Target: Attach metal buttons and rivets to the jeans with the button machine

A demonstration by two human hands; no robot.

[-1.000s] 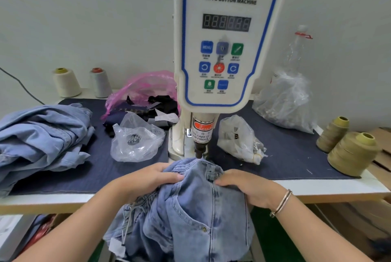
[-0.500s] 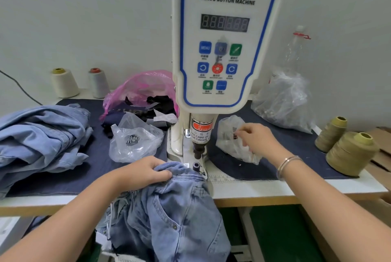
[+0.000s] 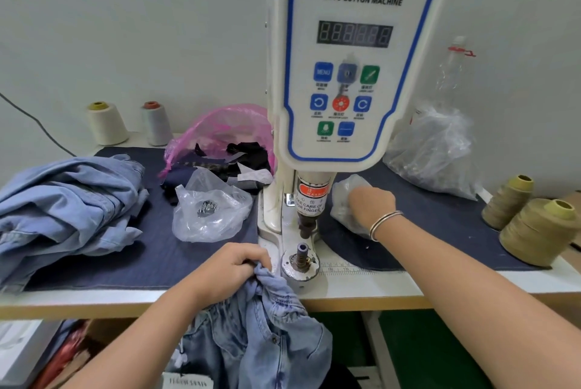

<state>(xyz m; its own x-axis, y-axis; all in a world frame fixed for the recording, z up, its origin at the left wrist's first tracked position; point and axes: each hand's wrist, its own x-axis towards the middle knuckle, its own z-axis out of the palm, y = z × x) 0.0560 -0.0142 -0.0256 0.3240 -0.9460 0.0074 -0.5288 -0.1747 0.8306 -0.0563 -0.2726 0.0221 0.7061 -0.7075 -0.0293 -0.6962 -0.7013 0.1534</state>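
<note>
Down at the near edge of the desk [image 3: 361, 294], the left hand [image 3: 232, 266] grips a bunched fold of the jeans [image 3: 270, 325], which hang off the desk just left of the button machine's [image 3: 352, 74] lower die [image 3: 302, 258]. Right of the machine, the right hand [image 3: 371, 204] reaches into a small clear plastic bag [image 3: 344, 196]; whether its fingers are curled on anything cannot be told.

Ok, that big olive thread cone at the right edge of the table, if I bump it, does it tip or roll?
The large olive thread cone already lies tilted on its side, so tipping is moot. It would probably roll in a curve, since it tapers. It looks fully wound, so likely fairly heavy, and the smaller cone beside it might stop it.
</note>
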